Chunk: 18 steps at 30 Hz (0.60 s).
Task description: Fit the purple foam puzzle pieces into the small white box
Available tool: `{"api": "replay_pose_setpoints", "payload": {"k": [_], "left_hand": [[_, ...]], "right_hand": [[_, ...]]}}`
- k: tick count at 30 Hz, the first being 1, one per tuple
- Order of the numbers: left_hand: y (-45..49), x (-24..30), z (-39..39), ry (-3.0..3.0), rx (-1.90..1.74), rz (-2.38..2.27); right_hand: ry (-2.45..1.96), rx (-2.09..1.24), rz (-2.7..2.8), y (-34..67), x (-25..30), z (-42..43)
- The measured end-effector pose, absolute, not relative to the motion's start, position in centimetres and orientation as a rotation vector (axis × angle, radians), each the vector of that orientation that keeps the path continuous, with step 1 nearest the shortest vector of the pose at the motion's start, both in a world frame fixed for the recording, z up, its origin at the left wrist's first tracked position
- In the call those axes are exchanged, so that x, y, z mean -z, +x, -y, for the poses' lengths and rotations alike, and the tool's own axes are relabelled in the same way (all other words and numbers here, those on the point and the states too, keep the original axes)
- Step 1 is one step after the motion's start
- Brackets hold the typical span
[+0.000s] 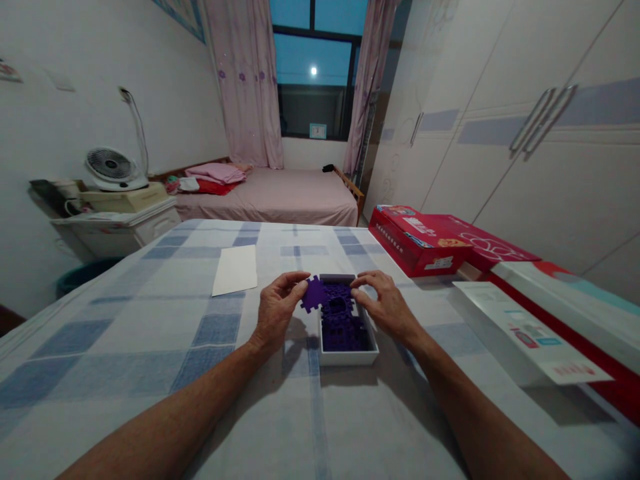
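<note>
A small white box (349, 357) lies on the checked tablecloth, filled with purple puzzle-like foam pieces (341, 325). My left hand (277, 308) pinches one purple piece (313, 294) at the box's upper left corner, lifted partly out. On the other side, my right hand (384, 303) rests at the box's upper right edge, its fingertips touching the purple pieces there. Whether that hand grips anything is unclear.
A white card (235, 269) lies on the cloth to the left. Red boxes (417, 241) and a long white-and-red box with a leaflet (530, 330) line the right side by the wardrobe. A bed, a fan and a cabinet stand beyond the table.
</note>
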<state>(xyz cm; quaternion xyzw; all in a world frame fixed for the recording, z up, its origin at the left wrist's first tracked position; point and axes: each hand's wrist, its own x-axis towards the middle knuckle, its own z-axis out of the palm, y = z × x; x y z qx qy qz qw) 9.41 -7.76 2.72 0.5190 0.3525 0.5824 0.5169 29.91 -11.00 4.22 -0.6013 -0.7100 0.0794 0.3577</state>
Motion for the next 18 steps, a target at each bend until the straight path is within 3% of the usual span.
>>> {"api": "replay_pose_setpoints", "payload": {"k": [18], "left_hand": [[9.9, -3.4, 8.6, 1.301, -1.257, -0.861]], "right_hand": [[-1.764, 0.169, 2.048, 28.8, -4.4, 10.3]]}}
